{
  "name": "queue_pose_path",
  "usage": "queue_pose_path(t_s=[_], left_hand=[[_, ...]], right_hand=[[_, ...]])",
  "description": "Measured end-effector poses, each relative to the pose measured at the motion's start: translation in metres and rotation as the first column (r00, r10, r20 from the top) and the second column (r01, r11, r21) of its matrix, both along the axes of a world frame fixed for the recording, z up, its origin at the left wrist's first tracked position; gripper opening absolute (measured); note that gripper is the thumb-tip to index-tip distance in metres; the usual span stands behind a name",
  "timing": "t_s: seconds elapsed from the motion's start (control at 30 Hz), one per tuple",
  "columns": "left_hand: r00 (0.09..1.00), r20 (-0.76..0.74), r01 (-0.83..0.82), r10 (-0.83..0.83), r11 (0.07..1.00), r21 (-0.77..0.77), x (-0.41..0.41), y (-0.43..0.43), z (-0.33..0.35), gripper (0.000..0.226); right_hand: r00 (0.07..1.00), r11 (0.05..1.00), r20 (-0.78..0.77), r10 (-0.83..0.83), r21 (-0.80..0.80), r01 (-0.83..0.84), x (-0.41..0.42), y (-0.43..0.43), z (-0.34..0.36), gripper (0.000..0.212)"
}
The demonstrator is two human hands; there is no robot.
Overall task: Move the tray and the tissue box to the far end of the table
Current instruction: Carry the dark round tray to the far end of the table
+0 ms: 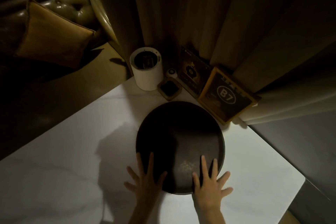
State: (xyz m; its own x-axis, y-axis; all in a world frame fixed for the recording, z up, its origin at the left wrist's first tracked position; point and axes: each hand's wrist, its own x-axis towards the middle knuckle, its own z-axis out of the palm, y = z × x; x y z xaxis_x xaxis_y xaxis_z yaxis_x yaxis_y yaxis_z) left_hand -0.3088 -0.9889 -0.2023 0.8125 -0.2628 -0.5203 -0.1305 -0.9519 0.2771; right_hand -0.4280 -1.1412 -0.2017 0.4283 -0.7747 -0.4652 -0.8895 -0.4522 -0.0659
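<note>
A: Dark brown, nearly black in this light, the round tray (180, 143) is lying flat on the white table (72, 151), and the fingers of both hands are spreading wide across its near rim, gripping nothing.

B: Which fingers are landing where?

A: The left hand (147, 183) is laying its long fingers on the tray's near-left edge; the right hand (211, 185) is doing likewise on the near-right, its outer fingers hanging past the rim. Both forearms are getting cut off by the bottom edge.

B: And farther out?

A: Beyond the tray a white cylindrical container (146, 70) is standing at the far end; its dark inside is too dim to read. Beside it are sitting a small wooden dish (170, 88), a small round white object (171, 72) I cannot identify, a dark card (193, 72), and a framed sign reading B7 (227, 94), leaning against the curtain (181, 14). I cannot pick out any tissue box.
</note>
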Motion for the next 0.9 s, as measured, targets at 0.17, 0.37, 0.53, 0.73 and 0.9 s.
queue_pose_path(t_s=[0.17,0.37,0.53,0.73,0.9], left_hand=[[1.000,0.008,-0.016,0.015,0.999,0.052,-0.013,0.003,-0.018,0.089],[1.000,0.011,-0.005,0.004,0.998,0.058,-0.010,0.000,-0.009,0.095],[1.000,-0.023,-0.005,0.006,0.998,0.066,-0.010,-0.003,-0.005,0.091],[1.000,-0.022,-0.003,0.005,0.998,0.065,-0.007,-0.004,0.004,0.088],[0.995,-0.094,-0.031,0.031,1.000,0.007,-0.003,-0.005,0.009,0.105]], right_hand=[[0.997,0.998,-0.050,0.055,0.039,-0.053,-0.002,0.004,-0.005,0.071],[0.991,0.995,-0.088,0.098,0.041,-0.095,-0.002,0.003,-0.001,0.075],[0.990,0.995,-0.100,0.098,0.046,-0.094,0.000,0.001,0.006,0.072],[0.985,0.993,-0.136,0.109,0.063,-0.101,0.006,-0.001,0.014,0.077],[0.985,0.988,-0.124,0.117,0.116,-0.103,0.007,-0.007,0.023,0.080]])
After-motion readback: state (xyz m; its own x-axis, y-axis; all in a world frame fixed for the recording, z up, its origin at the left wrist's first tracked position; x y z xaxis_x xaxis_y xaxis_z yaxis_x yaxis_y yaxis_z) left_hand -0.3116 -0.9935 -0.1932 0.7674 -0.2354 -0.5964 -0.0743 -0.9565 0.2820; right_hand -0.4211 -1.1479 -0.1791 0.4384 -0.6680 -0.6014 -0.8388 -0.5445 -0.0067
